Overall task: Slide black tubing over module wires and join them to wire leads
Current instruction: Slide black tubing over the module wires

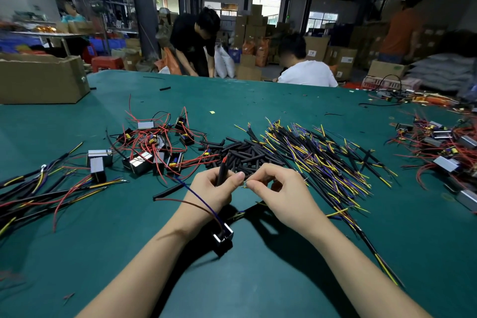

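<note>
My left hand (216, 190) grips a piece of black tubing (221, 171) with a red wire tip poking out of its top. A blue wire and a red wire run from that hand down to a small black module (222, 236) lying on the green table between my forearms. My right hand (277, 187) pinches bare wire ends (245, 184) between thumb and forefinger, right beside my left fingertips. A black-sheathed wire lead (245, 212) passes under my right hand. Behind my hands lie a pile of cut black tubing (240, 152) and a heap of wire leads (322, 155).
Loose modules with red wires (154, 144) lie at the centre left, joined assemblies (38, 188) at the far left, more modules (444, 147) at the right. A cardboard box (41, 80) stands back left. People work beyond the table's far edge (232, 80).
</note>
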`<move>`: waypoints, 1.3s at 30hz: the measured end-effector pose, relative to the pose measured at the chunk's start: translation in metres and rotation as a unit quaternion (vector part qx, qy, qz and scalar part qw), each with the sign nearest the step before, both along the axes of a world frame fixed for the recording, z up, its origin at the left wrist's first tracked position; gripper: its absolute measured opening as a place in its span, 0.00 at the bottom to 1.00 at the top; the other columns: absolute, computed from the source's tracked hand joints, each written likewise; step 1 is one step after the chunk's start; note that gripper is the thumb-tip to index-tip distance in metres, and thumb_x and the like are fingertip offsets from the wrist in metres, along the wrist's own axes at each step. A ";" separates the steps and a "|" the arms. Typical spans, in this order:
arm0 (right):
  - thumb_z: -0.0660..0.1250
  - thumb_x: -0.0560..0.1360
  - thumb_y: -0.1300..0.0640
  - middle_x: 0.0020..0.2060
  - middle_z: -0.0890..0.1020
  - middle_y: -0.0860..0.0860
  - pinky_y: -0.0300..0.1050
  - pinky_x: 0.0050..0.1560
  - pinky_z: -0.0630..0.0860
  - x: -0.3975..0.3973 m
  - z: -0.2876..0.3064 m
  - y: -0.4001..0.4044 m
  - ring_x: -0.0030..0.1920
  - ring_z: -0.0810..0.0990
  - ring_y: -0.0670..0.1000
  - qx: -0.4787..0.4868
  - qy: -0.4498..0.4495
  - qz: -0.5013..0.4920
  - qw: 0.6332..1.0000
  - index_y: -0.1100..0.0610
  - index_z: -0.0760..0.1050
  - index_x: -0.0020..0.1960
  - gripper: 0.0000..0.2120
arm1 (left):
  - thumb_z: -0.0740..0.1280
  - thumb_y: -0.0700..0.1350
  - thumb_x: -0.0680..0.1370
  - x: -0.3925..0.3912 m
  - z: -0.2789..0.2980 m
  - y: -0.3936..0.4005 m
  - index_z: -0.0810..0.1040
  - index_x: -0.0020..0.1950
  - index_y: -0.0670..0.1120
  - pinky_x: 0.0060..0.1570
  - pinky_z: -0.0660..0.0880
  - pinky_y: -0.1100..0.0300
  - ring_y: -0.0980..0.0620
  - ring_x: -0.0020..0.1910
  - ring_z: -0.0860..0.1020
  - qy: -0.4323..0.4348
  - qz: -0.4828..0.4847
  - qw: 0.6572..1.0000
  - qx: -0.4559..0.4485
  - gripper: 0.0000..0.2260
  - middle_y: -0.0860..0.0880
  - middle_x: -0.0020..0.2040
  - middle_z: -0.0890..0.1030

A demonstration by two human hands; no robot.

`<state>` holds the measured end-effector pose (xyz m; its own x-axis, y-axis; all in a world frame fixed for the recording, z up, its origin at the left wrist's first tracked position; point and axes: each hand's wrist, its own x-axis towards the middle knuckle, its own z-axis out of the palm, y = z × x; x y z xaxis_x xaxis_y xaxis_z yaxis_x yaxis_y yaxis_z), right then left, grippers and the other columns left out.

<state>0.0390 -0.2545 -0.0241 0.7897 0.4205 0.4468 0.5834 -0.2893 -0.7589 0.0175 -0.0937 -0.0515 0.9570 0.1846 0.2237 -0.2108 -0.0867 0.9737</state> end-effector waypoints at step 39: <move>0.70 0.74 0.62 0.32 0.81 0.42 0.35 0.40 0.73 0.003 0.007 -0.009 0.34 0.76 0.40 0.093 0.080 -0.006 0.992 0.53 0.81 0.40 0.06 | 0.61 0.32 0.79 -0.014 0.016 -0.009 0.77 0.44 0.43 0.30 0.72 0.64 0.55 0.25 0.74 -0.027 -0.051 0.998 -0.030 0.09 0.49 0.28 0.80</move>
